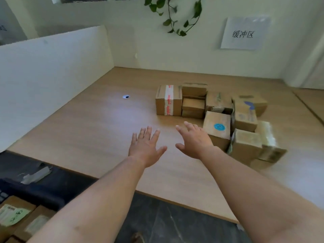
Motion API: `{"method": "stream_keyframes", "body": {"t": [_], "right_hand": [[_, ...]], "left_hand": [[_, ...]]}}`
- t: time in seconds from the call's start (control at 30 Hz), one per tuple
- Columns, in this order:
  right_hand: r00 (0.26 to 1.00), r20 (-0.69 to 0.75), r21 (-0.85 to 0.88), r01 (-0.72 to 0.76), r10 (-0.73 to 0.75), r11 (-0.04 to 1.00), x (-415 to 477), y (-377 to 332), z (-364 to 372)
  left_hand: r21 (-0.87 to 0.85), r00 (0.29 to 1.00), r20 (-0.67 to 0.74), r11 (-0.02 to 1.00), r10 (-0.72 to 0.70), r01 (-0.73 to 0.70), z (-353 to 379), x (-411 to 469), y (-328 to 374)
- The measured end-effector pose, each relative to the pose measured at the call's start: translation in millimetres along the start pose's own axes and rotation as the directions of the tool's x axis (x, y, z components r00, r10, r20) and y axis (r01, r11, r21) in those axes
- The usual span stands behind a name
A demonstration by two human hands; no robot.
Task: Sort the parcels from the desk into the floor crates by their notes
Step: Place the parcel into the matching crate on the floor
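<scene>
Neither grip holds anything: I see my left hand [146, 146] and my right hand [193, 142] both spread flat, palms down, hovering over the light wooden table [98, 130], well short of touching any parcel. That table fills most of the view, bounded on the left by a white partition panel [52, 76] and at the back by a pale wall [175, 50] carrying a white paper sign with Chinese characters [244, 33] and a trailing green vine [175, 16]. Its whole left and middle stretch lies bare, giving me plenty of open room. A cluster of brown cardboard parcels [219, 113] sits right of centre; the nearest, a box with a round blue sticker [218, 125], is just beside my right fingertips. Below the near table edge, a dark crate [33, 188] on the floor at lower left holds parcels, one bearing a green note [14, 214]. A small white-and-black disc [126, 97] lies alone mid-table.
</scene>
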State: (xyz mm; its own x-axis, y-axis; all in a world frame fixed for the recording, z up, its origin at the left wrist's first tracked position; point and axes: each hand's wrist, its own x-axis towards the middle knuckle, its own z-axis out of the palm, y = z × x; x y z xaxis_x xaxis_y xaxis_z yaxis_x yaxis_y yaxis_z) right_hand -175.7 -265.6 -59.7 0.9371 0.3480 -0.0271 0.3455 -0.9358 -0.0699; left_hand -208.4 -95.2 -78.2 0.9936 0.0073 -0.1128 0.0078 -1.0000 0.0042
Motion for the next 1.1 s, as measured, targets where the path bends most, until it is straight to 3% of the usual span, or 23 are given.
{"method": "stream_keyframes", "body": {"t": [0.23,0.5,0.83,0.93,1.1], "right_hand": [[0.976,0.053,0.12,-0.217,0.212,0.969,-23,73,15],[0.92,0.112,0.143,-0.39,0.377,0.91,-4,129,29],[0.822,0.212,0.158,-0.562,0.528,0.812,54,175,34],[0.798,0.218,0.159,-0.597,0.562,0.786,73,179,36],[0.691,0.323,0.22,-0.72,0.647,0.658,103,194,44]], "left_hand": [[0.012,0.976,0.041,0.977,0.214,-0.214,8,38,70],[0.0,0.937,0.07,0.94,0.341,-0.342,17,98,126],[-0.126,0.923,0.093,0.924,0.374,-0.362,30,179,161],[-0.221,0.93,0.126,0.924,0.345,-0.313,33,197,166],[-0.367,0.918,0.266,0.912,0.293,-0.185,34,219,178]]}}
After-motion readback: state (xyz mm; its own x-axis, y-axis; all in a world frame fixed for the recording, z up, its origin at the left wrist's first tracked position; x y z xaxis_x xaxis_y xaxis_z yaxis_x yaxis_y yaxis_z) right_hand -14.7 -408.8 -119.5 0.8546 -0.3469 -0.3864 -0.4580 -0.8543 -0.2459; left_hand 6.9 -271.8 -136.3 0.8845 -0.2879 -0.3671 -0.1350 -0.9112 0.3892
